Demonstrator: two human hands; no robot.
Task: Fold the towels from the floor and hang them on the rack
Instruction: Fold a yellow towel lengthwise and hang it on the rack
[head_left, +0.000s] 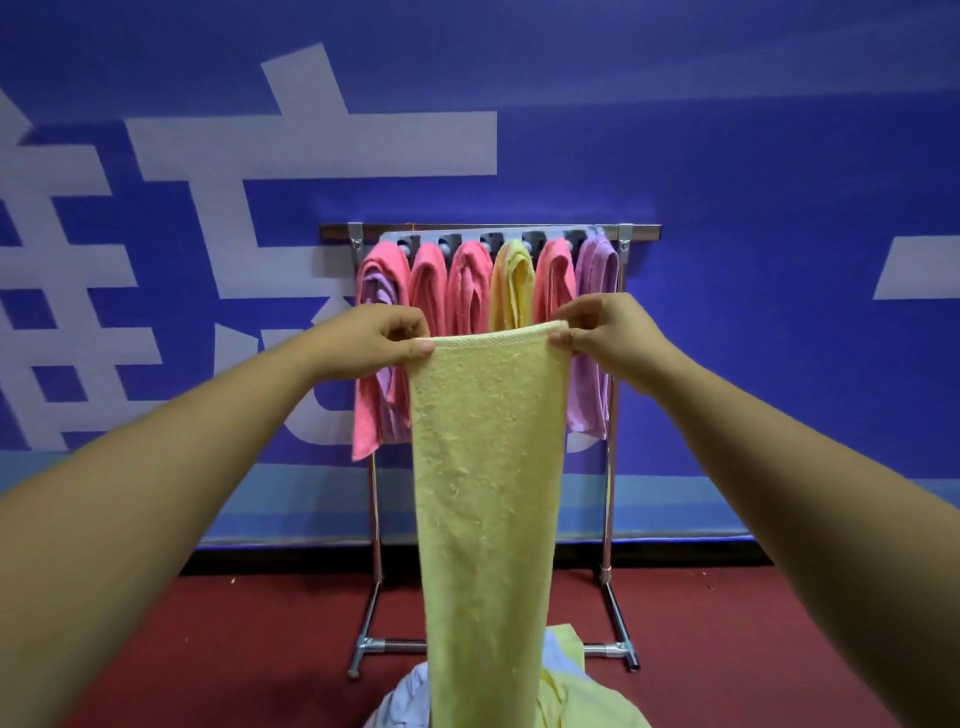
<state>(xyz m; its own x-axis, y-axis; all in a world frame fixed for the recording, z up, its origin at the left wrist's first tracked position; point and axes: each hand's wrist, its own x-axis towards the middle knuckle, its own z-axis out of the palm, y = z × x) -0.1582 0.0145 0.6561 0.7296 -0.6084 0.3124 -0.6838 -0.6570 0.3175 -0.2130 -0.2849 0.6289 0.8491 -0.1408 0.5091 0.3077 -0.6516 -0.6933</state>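
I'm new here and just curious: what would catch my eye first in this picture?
A long yellow towel hangs down the centre, its top corners pinched by the left grip and right grip. Behind it, against the blue wall, a metal rack carries folded towels in pink, yellow and purple.

Pale yellow towel (483, 467) up front!
Beyond the grip: pink, yellow and lilac hung towels (428, 280), blue wall (727, 156), white lettering (311, 145); below, red floor (234, 649).
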